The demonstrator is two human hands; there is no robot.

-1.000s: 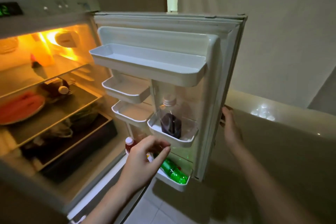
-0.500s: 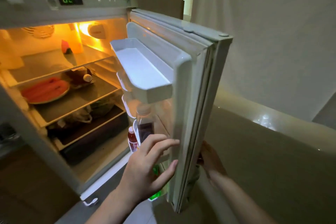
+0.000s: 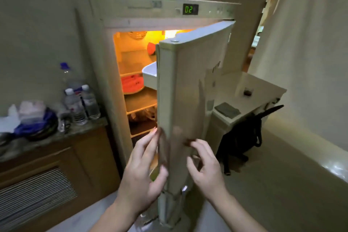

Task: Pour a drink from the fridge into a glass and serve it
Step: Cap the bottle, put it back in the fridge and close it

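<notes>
Cream-white and partly open, the fridge door (image 3: 190, 100) stands edge-on between two hands. The left hand (image 3: 143, 173) is at the door's inner edge and the right hand (image 3: 205, 167) is at its outer face, both with fingers spread and holding nothing. A glass (image 3: 248, 91) with dark drink sits on the white counter (image 3: 263, 88) well to the right, and yellow light glows inside the fridge (image 3: 139, 84).

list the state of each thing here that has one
fridge door: half open, edge-on to the camera
fridge light: on
display: lit, reads 02
left hand: open, on the door edge
right hand: open, empty
glass: upright, dark drink inside
water bottles: capped, upright
</notes>
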